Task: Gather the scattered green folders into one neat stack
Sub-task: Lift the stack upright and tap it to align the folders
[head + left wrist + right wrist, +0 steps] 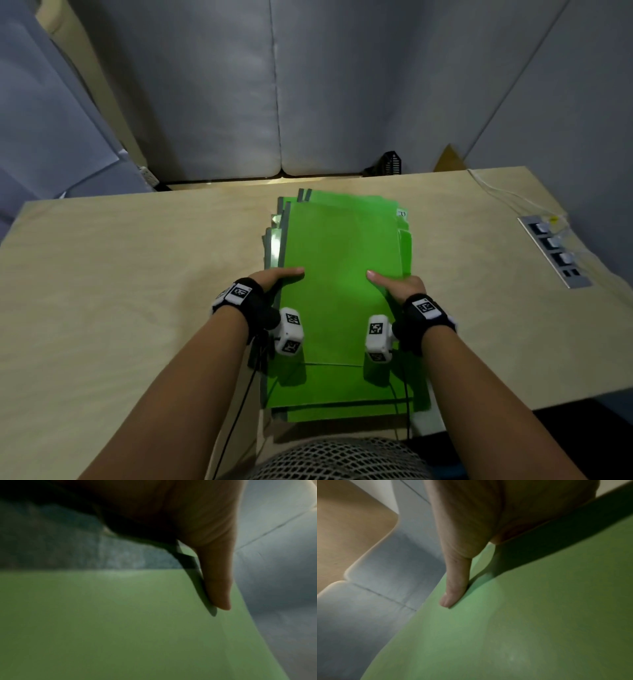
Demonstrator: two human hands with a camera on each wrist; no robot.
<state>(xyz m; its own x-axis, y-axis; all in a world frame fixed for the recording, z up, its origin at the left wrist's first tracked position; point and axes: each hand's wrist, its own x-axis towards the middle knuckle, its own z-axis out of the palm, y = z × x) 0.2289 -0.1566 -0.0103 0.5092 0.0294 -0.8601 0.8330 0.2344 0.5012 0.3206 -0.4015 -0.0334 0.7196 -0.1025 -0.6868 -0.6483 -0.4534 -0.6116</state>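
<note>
Several green folders lie in a rough, fanned pile in the middle of the wooden table. I hold the top green folder by its long sides, slightly raised over the pile. My left hand grips its left edge, thumb lying on the green sheet. My right hand grips the right edge, with the thumb pressed on top of the folder. The other fingers of both hands are hidden beneath the folder.
A socket panel with plugs sits in the table at the right, and a white cable runs to it. Grey partition panels stand behind the table. A black basket shows behind the far edge.
</note>
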